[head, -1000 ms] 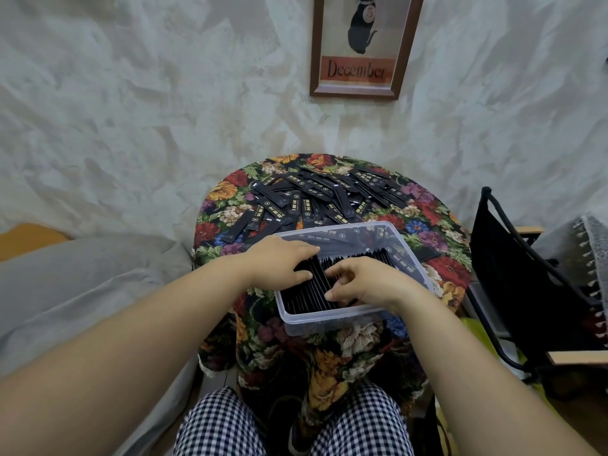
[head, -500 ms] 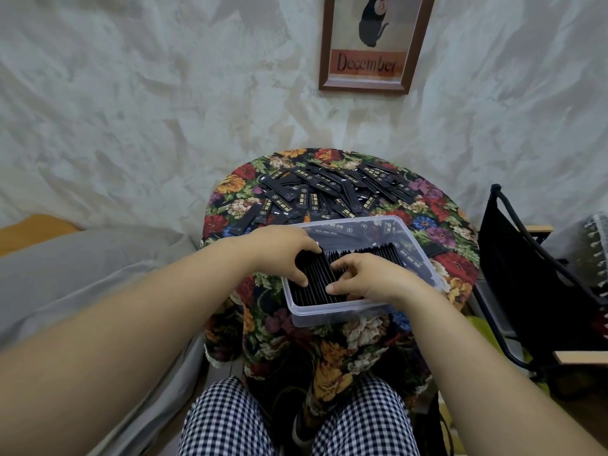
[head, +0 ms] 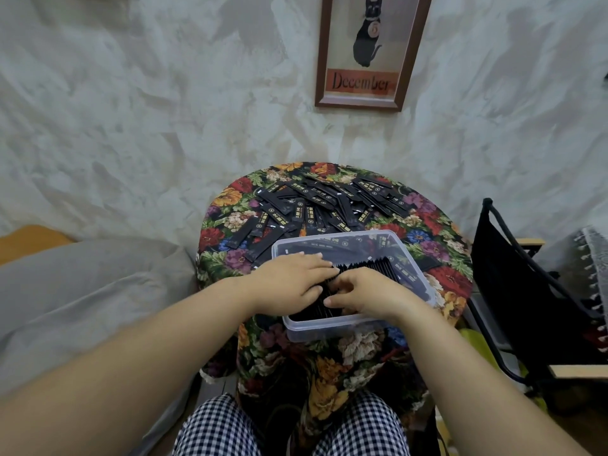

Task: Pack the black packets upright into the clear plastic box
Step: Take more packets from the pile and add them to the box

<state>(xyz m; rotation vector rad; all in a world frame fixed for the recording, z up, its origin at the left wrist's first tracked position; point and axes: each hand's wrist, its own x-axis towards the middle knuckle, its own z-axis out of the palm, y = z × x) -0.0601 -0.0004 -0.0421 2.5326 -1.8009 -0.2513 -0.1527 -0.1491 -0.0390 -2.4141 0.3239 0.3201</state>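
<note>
A clear plastic box [head: 329, 327] sits on the near side of a small round table. Inside it a row of black packets [head: 373, 268] stands upright on edge. My left hand [head: 289, 281] lies flat over the left part of the row, its fingers stretched out across the packet tops. My right hand [head: 365, 296] is just beside it, touching it, with fingers curled down into the row and the thumb pointing left. Both hands hide the middle of the row. Many loose black packets [head: 329, 205] with gold print lie flat in a heap behind the box.
A floral cloth [head: 441, 278] covers the table. A black folding chair [head: 526, 291] stands close on the right, and a grey cushion [head: 82, 291] lies to the left. A framed December picture [head: 365, 51] hangs on the wall behind. My checked-trouser knees [head: 289, 426] are under the table's near edge.
My two hands have drawn closer together over the upright row and now touch. The left hand has slid rightward across the packet tops.
</note>
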